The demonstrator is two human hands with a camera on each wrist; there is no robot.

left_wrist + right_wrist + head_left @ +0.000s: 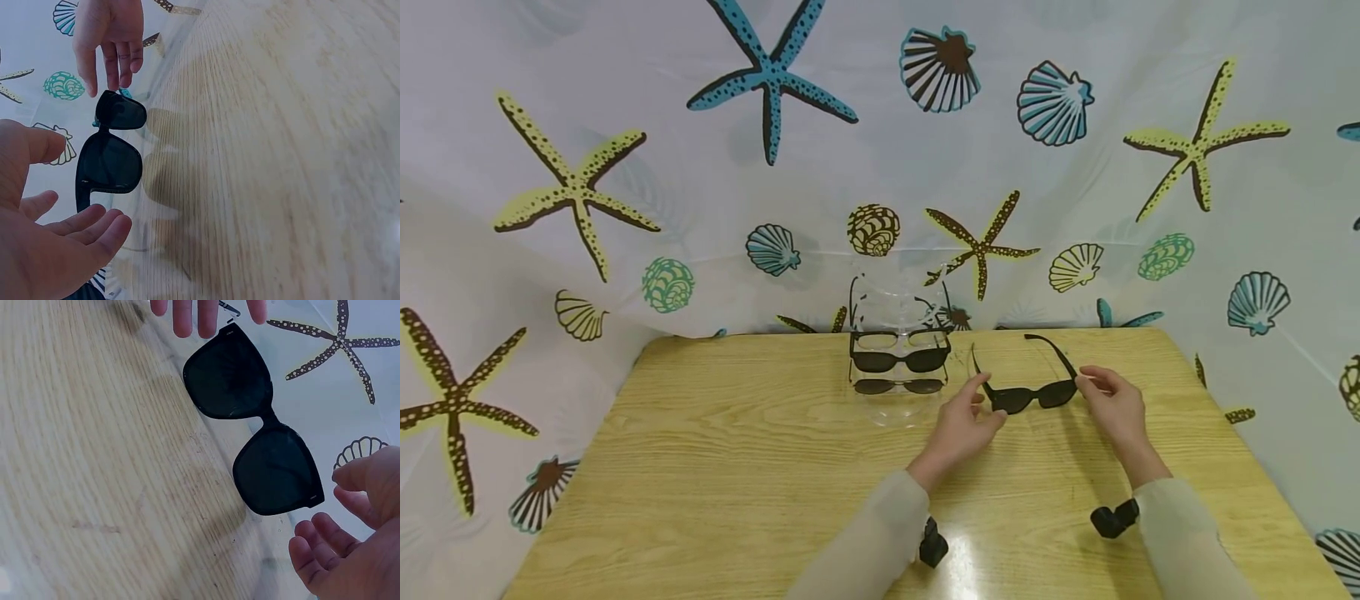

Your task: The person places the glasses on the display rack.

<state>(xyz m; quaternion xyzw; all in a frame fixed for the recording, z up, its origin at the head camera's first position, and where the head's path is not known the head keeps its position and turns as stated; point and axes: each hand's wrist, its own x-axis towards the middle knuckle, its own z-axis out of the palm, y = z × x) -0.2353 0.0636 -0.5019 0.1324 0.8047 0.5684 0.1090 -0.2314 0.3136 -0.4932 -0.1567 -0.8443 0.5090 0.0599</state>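
Black sunglasses (1033, 397) with unfolded temples face me at the right side of the table, lenses toward me. My left hand (958, 429) is at their left end, its fingers spread around the hinge corner. At the opposite end is my right hand (1116, 412), thumb and fingers apart beside the other hinge. Both wrist views show loose, parted fingers with the sunglasses (278, 469) between the hands and no grip on the frame. Whether a fingertip touches a temple is hard to tell.
Left of the sunglasses stands a clear rack (901, 415) bearing several pairs, among them thin-framed sunglasses (898, 386) and thick black ones (901, 361). The wooden table (722, 475) meets a curtain (820, 183) printed with starfish and shells at its back edge.
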